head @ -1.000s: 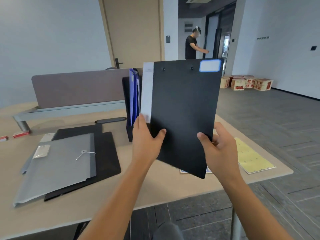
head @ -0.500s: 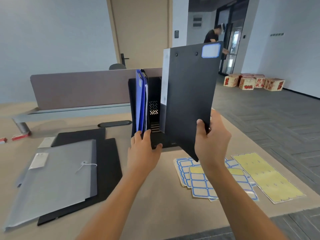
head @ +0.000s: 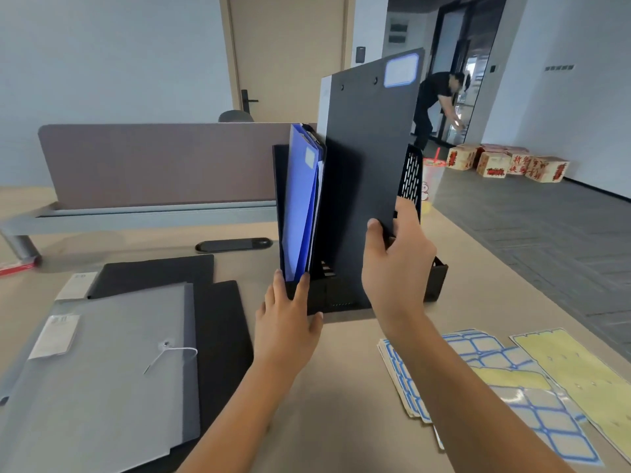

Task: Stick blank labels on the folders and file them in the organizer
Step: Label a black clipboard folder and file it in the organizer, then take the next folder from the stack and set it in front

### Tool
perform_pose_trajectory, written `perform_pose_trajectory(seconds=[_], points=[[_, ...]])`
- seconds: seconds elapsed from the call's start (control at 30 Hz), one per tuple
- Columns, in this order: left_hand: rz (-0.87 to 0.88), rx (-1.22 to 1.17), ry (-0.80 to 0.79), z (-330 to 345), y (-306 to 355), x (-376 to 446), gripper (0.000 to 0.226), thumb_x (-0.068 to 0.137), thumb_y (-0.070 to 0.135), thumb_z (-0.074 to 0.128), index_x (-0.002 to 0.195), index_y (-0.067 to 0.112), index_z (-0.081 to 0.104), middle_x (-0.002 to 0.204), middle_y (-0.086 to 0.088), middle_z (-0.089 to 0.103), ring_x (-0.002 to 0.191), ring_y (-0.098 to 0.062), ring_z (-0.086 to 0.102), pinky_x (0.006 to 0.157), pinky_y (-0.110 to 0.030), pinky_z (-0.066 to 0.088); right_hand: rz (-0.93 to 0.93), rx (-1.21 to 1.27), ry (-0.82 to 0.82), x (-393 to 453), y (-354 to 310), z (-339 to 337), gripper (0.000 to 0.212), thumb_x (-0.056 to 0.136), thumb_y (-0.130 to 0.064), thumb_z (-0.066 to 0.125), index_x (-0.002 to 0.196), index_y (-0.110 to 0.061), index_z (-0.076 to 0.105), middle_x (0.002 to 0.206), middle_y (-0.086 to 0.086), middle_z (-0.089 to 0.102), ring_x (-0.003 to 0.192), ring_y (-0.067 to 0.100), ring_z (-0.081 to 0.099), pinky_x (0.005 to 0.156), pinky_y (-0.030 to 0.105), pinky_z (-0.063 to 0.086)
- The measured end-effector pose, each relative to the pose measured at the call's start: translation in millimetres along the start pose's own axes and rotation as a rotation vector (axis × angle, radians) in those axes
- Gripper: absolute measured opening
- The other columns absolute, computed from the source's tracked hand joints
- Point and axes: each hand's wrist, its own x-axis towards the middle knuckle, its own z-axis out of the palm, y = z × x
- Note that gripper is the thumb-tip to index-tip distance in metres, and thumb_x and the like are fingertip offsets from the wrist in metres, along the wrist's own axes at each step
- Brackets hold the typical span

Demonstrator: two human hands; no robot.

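A black folder (head: pixel 368 158) with a blue-edged blank label (head: pixel 401 70) at its top corner stands upright, its lower part inside the black mesh organizer (head: pixel 411 175). My right hand (head: pixel 397 261) grips the folder's lower right edge. Blue folders (head: pixel 300 199) stand in the organizer's left slot. My left hand (head: pixel 288 322) rests with straight fingers against the organizer's front base below the blue folders. Sheets of blue-edged labels (head: pixel 485 353) lie on the desk at the right.
A grey string-tie folder (head: pixel 102 370) lies on black folders (head: pixel 218 322) at the left. Yellow label sheets (head: pixel 580 370) sit by the desk's right edge. A grey partition (head: pixel 153 165) runs behind. A person bends near cardboard boxes (head: pixel 505 163) on the floor beyond.
The black folder went from held up in front of me to lowered into the organizer. My left hand let go of it and moved to the organizer's base.
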Motion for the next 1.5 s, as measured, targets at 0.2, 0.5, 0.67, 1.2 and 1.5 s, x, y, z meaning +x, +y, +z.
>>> perform_pose_trajectory(seconds=[0.2,0.5,0.67,1.2,1.5], points=[[0.080,-0.073,0.041,11.7,-12.4,-4.1,0.081,0.100,0.055,0.045,0.158,0.039,-0.009,0.168,-0.004,-0.016,0.152,-0.028,0.021,0.118,-0.039,0.031,-0.057,-0.004,-0.028,-1.9,-4.3,32.1,0.029,0.105,-0.018,0.063,0.133,-0.018,0.060,0.091,-0.011,0.066,0.081,0.011,0.067,0.079,0.028,0.058],[0.120,-0.112,0.046,13.6,-25.3,-7.3,0.082,0.101,0.055,0.043,0.158,0.038,-0.013,0.166,0.001,-0.025,0.155,-0.023,0.015,0.121,-0.039,0.025,-0.092,0.000,-0.099,0.5,-3.8,76.4,0.035,0.107,-0.020,0.060,0.141,-0.020,0.057,0.116,-0.004,0.075,0.100,0.013,0.073,0.091,0.033,0.062],[0.119,-0.064,0.028,11.9,-28.2,-12.2,0.084,0.101,0.053,0.045,0.158,0.037,-0.016,0.168,-0.003,-0.017,0.155,-0.026,0.011,0.123,-0.042,0.020,-0.114,0.001,-0.102,2.9,4.6,94.0,0.038,0.106,-0.019,0.060,0.145,-0.020,0.055,0.120,-0.003,0.076,0.101,0.013,0.074,0.091,0.037,0.063],[0.114,-0.116,0.007,9.4,-25.2,-15.7,0.083,0.102,0.047,0.046,0.159,0.034,-0.013,0.169,-0.007,-0.006,0.154,-0.027,0.015,0.121,-0.042,0.025,-0.139,-0.001,-0.363,2.4,37.3,106.5,0.040,0.104,-0.016,0.063,0.142,-0.023,0.052,0.118,-0.003,0.075,0.096,0.015,0.076,0.085,0.041,0.065],[0.111,-0.151,0.004,9.3,-25.4,-15.9,0.083,0.102,0.046,0.047,0.158,0.035,-0.013,0.169,-0.005,-0.004,0.153,-0.026,0.018,0.121,-0.041,0.026,-0.070,0.001,-0.502,0.2,57.7,88.0,0.038,0.102,-0.029,0.069,0.138,-0.029,0.058,0.114,-0.014,0.073,0.101,0.006,0.072,0.094,0.028,0.060]])
